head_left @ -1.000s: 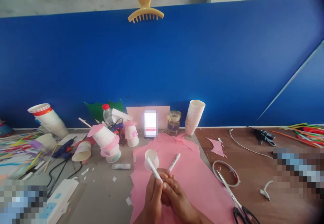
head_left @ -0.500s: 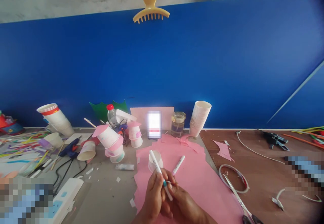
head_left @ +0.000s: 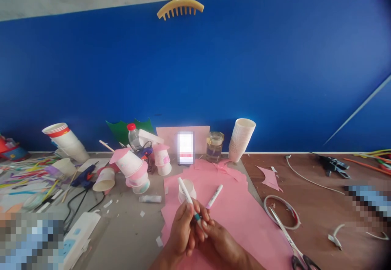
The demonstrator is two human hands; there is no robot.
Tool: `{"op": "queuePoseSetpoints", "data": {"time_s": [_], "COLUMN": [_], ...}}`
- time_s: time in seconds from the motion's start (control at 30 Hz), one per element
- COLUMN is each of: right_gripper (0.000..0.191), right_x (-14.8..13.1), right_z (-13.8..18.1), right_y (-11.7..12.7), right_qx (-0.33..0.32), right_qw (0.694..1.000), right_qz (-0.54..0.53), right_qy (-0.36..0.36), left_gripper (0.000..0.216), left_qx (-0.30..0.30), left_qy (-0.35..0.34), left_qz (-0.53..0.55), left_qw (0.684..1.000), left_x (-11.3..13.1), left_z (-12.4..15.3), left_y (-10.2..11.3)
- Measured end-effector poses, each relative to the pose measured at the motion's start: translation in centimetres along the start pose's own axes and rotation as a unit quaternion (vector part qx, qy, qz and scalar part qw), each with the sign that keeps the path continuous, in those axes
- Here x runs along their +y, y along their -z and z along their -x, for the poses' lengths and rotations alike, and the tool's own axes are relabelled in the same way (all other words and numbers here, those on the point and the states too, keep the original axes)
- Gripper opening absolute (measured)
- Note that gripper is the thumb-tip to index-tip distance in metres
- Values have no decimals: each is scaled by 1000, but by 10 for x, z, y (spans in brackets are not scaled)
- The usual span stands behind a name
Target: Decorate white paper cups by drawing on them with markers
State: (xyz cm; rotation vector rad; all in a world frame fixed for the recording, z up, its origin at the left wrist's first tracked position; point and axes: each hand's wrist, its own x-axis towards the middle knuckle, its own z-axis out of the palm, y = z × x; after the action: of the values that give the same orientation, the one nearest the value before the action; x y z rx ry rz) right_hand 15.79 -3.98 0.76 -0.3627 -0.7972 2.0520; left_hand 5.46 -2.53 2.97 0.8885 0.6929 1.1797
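Both my hands are closed around a white marker with a teal band, low in the middle of the head view. My left hand grips its upper part, the white end slanting up and left. Around the lower end, my right hand has its thumb and fingers closed; part of that end is hidden. Just behind the marker, a white paper cup stands on pink paper. A second white marker with a pinkish end lies to the right of the cup.
Scissors and a tape roll lie at right. Stacked paper cups, a glass jar and a blurred bright screen stand at the back. Decorated cups, a glue gun and a power strip are at left.
The view has tipped slightly downward, so the back objects sit a little higher. The marker has shifted slightly up and left, still between both hands.
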Motion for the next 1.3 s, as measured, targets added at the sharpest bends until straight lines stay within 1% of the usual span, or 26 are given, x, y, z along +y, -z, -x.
{"op": "queuePoseSetpoints", "data": {"time_s": [0.17, 0.27, 0.37, 0.47, 0.57, 0.63, 0.67, 0.7, 0.73, 0.77, 0.8, 0.87, 0.93, 1.03, 1.07, 1.1, 1.13, 1.17, 1.23, 1.3], "right_gripper": [40, 41, 40, 38, 40, 40, 40, 36, 34, 34, 34, 36, 36, 36, 35, 34, 33, 32, 30, 28], "right_x": [-6, -7, -7, -7, -8, -7, -5, -2, 2, 6, 10, 13, 8, -14, -23, -32, -40, -47, -57, -61], "right_z": [5, 6, 4, -1, -3, -1, 2, 4, 7, 9, 10, 11, 9, 4, 3, 1, 0, -1, -2, -2], "right_y": [2, 2, 2, 5, 8, 7, 5, 3, 0, -2, -4, -6, -2, 11, 17, 23, 30, 37, 52, 65], "right_qx": [-21, -26, -30, -31, -20, -9, -4, 0, 11, 5, -11, -42, -57, -55, -42, -16, 22, 67, 143, 233], "right_qw": [999, 998, 998, 999, 1000, 999, 997, 990, 984, 983, 988, 994, 994, 996, 997, 997, 994, 984, 949, 888], "right_qz": [-23, -35, -25, -16, -8, 43, 79, 137, 174, 173, 137, 65, 72, 66, 67, 74, 89, 124, 208, 314], "right_qy": [-39, -56, -54, -34, -14, -9, -9, -20, -38, -58, -74, -75, -56, -30, -14, 24, 65, 108, 191, 241], "left_gripper": [34, 33, 33, 34, 34, 33, 33, 33, 30, 26, 26, 27, 28, 30, 31, 32, 32, 34, 36, 38], "left_qx": [-37, -59, -59, -36, -12, 4, 17, 47, 74, 92, 98, 73, 43, 28, 24, 17, 3, -15, -69, -123], "left_qy": [24, 35, 35, 23, 9, -5, -23, -58, -99, -126, -140, -123, -101, -75, -63, -53, -44, -35, -18, 24], "left_qz": [38, 33, 26, 18, 4, 13, 29, 62, 93, 105, 110, 116, 127, 136, 139, 137, 129, 117, 96, 85], "left_qw": [998, 997, 997, 999, 1000, 1000, 999, 995, 988, 982, 979, 983, 986, 987, 988, 989, 991, 992, 993, 989], "left_x": [8, 9, 7, 4, 5, 12, 17, 22, 27, 31, 34, 35, 30, 21, 19, 18, 17, 15, 10, 2], "left_z": [-1, 0, 1, 1, 0, -3, -5, -7, -9, -10, -12, -14, -15, -17, -16, -16, -14, -13, -8, -4], "left_y": [-1, -1, -1, -3, -4, -3, -2, -1, 1, 4, 6, 10, 13, 13, 13, 11, 10, 8, 4, 1]}}
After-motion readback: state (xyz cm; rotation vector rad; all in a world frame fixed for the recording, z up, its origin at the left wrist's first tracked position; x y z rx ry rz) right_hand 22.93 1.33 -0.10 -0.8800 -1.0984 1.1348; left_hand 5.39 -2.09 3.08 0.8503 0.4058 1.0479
